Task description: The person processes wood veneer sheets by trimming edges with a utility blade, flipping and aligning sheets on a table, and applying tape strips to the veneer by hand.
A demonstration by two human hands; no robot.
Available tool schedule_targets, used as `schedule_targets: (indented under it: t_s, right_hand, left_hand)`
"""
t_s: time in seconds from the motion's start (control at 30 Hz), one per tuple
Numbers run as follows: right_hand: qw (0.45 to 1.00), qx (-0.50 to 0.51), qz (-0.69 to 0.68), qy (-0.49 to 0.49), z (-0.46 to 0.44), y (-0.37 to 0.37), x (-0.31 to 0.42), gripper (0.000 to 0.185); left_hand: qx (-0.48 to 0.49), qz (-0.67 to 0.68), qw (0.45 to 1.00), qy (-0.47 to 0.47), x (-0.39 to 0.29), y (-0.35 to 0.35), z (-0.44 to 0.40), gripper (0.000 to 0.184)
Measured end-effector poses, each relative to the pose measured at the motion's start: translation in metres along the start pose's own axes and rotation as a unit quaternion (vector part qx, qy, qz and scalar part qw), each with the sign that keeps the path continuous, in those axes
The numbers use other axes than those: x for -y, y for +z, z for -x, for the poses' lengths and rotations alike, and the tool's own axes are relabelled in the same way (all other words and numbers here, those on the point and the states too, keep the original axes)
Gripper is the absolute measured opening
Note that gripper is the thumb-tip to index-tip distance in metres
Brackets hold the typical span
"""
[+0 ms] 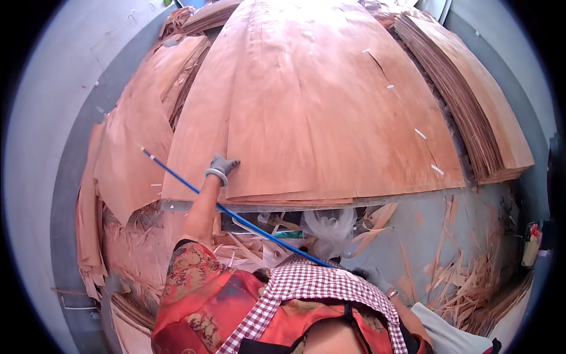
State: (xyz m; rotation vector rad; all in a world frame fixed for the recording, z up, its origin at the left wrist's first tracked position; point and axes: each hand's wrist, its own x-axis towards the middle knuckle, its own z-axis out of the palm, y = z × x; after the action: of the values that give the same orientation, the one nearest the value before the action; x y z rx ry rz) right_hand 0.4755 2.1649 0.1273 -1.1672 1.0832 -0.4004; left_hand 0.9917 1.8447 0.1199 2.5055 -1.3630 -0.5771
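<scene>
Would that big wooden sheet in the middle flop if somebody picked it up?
The big wooden sheet would probably flop, because it looks broad and thin. It might tear too: a dark crack shows on its right side.

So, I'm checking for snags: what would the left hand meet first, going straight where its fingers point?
The grey-gloved left hand would probably first meet the broad reddish-brown wooden sheet beneath it, skimming rightward; depth and contact are unclear.

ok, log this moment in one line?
left hand: gloved, on wood veneer | right hand: beside checkered apron, hold unclear | blue rod: slanting across view
</scene>
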Motion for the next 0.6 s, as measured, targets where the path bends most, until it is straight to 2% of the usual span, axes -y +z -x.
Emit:
schedule_targets:
  t_s: [0.07,0.1,0.13,0.2,0.23,0.33,0.43,0.53,0.6]
  right_hand:
    - [0.998,0.022,0.064,0.018,-0.003,0.006,0.023,0.027]
    - [0.999,0.046,0.004,-0.009,-0.019,0.005,-0.036,0.032]
    - [0.999,0.030,0.023,0.000,-0.021,0.009,-0.036,0.032]
    - [0.998,0.000,0.059,0.024,-0.024,0.022,-0.018,0.034]
    - [0.999,-0.013,0.015,0.041,-0.024,0.028,-0.002,0.035]
    - [0.998,-0.055,0.014,-0.003,-0.035,0.033,-0.029,0.035]
    - [0.990,-0.111,-0.086,0.026,-0.035,0.033,0.007,0.033]
    - [0.974,-0.183,-0.080,0.103,-0.031,0.021,0.069,0.032]
    - [0.967,-0.221,-0.097,0.087,-0.029,0.016,0.081,0.036]
  left_hand:
    - [0.079,0.054,0.994,0.054,-0.006,-0.023,0.017,0.061]
    - [0.118,0.080,0.986,0.081,-0.011,-0.035,0.029,0.059]
    - [0.150,0.182,0.966,0.102,-0.019,-0.041,0.032,0.053]
    - [0.206,0.361,0.898,0.146,-0.063,-0.067,0.053,0.040]
    - [0.226,0.437,0.853,0.176,-0.104,-0.091,0.076,0.032]
    - [0.254,0.508,0.788,0.240,-0.164,-0.124,0.093,0.030]
    - [0.261,0.543,0.742,0.295,-0.205,-0.163,0.111,0.030]
    - [0.269,0.577,0.705,0.314,-0.213,-0.196,0.122,0.029]
    - [0.278,0.604,0.680,0.308,-0.202,-0.211,0.124,0.029]
